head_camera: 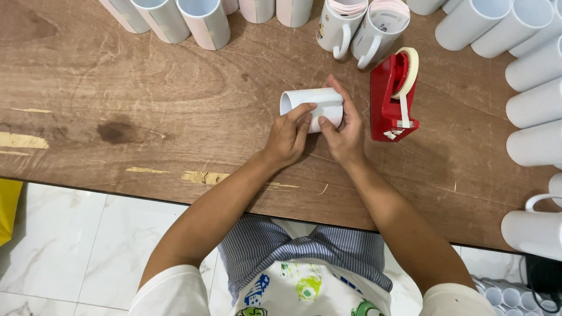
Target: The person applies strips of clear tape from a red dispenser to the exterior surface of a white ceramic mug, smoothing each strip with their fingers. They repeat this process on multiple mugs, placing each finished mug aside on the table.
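A white mug (pixel 307 100) lies on its side near the middle of the brown wooden table (pixel 146 99), its mouth facing left. My left hand (pixel 288 136) rests on its near side, fingers pressed against the wall. My right hand (pixel 343 130) wraps the mug's right end from behind, thumb in front. Both hands grip the mug. A red tape dispenser (pixel 391 99) with a roll of pale tape stands just right of my right hand.
Rows of white mugs (pixel 535 70) lie along the right edge, more mugs (pixel 175 17) line the far edge, and two printed mugs (pixel 358 26) sit behind the dispenser. The table's near edge crosses below my forearms, with white floor tiles (pixel 76 246) beyond.
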